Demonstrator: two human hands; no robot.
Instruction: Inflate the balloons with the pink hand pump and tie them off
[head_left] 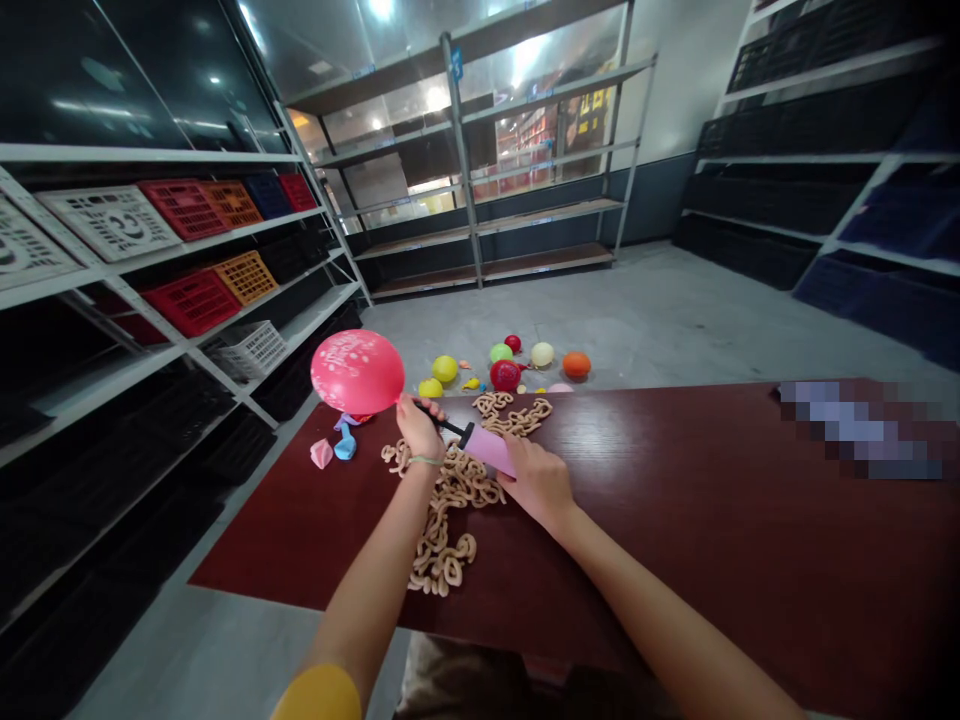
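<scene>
Pinching the balloon (356,370) at its neck, the left hand (420,428) risked slipping if the right hand (540,482), gripping the pump (487,448), jerked.

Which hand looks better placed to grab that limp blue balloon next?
Probably the left hand: it's nearer the blue balloon, though busy at the neck of the inflated pink balloon. The right hand is farther off, holding the lilac pump.

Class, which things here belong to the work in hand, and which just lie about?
Belongs:
Pink balloon, at the left hand
Lilac pump, in the right hand
Limp blue balloon, probably
Inflated floor balloons, probably

Lying about:
Curly beige pieces, apparently
Shelved crates
</scene>
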